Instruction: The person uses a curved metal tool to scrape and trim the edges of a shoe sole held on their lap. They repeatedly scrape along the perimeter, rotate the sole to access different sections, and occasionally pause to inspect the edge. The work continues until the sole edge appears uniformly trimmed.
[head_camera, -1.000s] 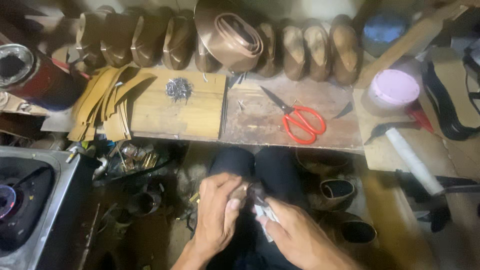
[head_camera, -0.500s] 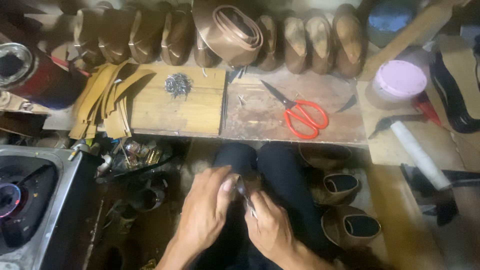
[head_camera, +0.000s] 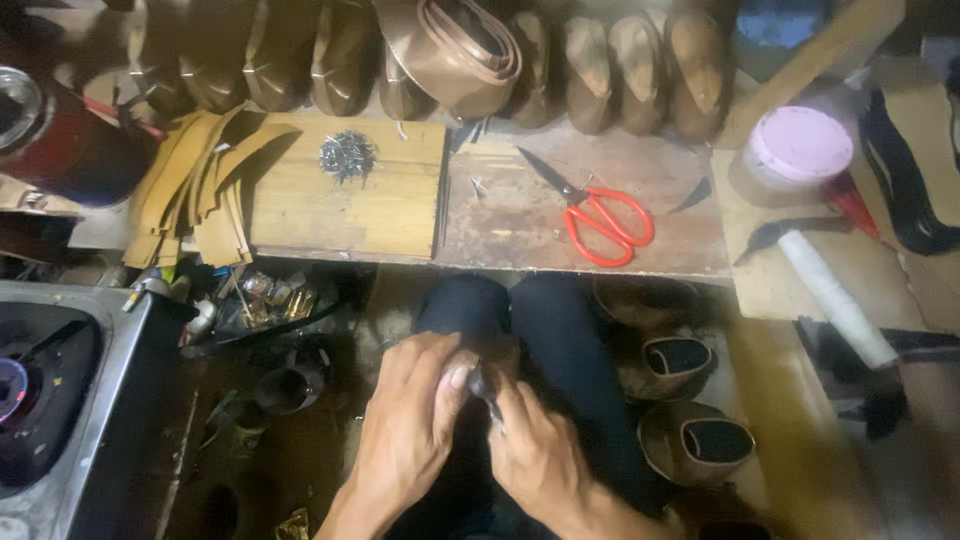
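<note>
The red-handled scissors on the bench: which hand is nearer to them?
Right. The right hand is below the scissors, slightly to their left; the left hand lies farther left. Both are over the lap, touching neither.

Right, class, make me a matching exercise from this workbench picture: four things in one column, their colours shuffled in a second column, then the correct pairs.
Things:
1. scissors handles
2. round lid
3. leather strips
4. pile of small nails

Colours:
A. tan
B. grey metal
C. red
D. pink

Pairs: 1-C, 2-D, 3-A, 4-B
</note>
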